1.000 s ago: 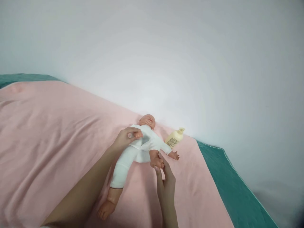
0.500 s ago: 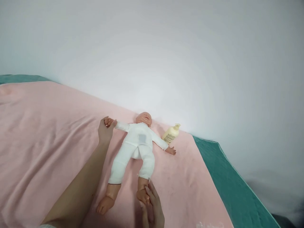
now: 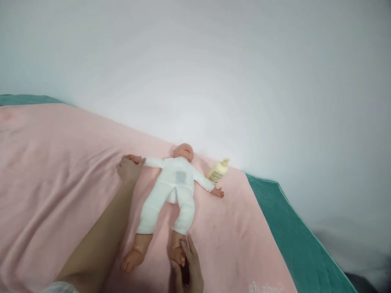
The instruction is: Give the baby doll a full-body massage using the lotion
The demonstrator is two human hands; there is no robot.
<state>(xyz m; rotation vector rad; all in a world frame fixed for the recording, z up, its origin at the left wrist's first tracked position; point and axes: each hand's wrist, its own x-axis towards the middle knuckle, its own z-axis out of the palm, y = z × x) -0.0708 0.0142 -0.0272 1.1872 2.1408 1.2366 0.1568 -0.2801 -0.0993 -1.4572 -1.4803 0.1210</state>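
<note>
A baby doll [image 3: 176, 173] in a white cloth suit lies on its back, arms and legs spread, with a grey patch on its chest. My left hand [image 3: 128, 169] is closed around the doll's hand [image 3: 133, 158] on the left side, that arm stretched outward. Lower down, my right hand [image 3: 194, 270] grips the doll's foot [image 3: 177, 252] on the right, thumb on one side and fingers on the other. The other foot [image 3: 133, 259] rests free on the pink blanket [image 3: 238, 228].
A pale yellow pump bottle [image 3: 218, 171] leans beside the doll's far arm. Behind everything rises a white wall [image 3: 195, 73]. Green fabric [image 3: 284, 224] shows past the blanket's right edge, and folds run across the blanket's left part.
My left hand has moved left and slightly down with the doll's hand, so the doll's arm reaches farther out. My right hand stays on the foot; the whole view has shifted a little.
</note>
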